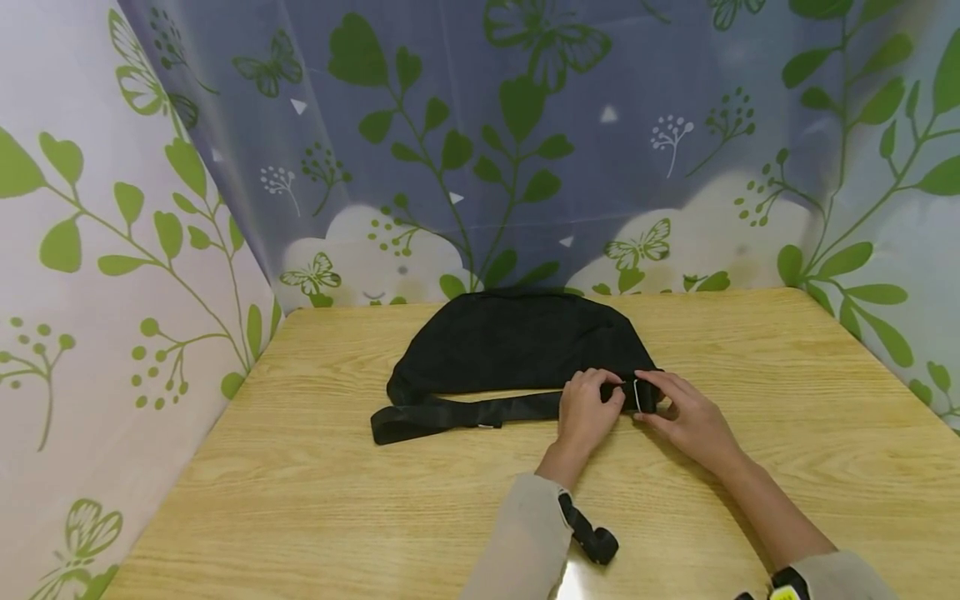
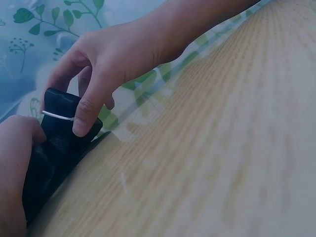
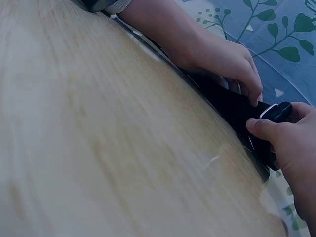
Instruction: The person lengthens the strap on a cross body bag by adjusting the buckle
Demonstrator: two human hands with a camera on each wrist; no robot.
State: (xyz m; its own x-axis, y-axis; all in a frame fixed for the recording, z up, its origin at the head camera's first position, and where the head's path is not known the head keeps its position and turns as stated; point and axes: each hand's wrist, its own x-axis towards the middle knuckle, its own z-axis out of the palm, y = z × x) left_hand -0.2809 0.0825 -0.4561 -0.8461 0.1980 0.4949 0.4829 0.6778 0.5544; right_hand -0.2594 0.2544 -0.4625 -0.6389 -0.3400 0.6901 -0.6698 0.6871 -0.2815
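A black waist bag (image 1: pixel 517 342) lies flat on the table, its curved edge toward the back wall. Along its near side runs the black strap (image 1: pixel 517 408), folded into a loop at the left end. My left hand (image 1: pixel 588 408) pinches the strap near its right part. Just to the right, my right hand (image 1: pixel 693 417) grips the strap's end by a metal ring (image 1: pixel 639 395), thumb and fingers on either side. In the left wrist view the silvery ring (image 2: pixel 58 115) crosses the black webbing beside the right thumb. The left fingertips are partly hidden in the head view.
The wood-grain table (image 1: pixel 300 500) extends around the bag. Cloth with green leaves and butterflies (image 1: pixel 480 150) hangs behind and at both sides. A black band end (image 1: pixel 592 533) dangles from the left sleeve (image 1: pixel 525 533).
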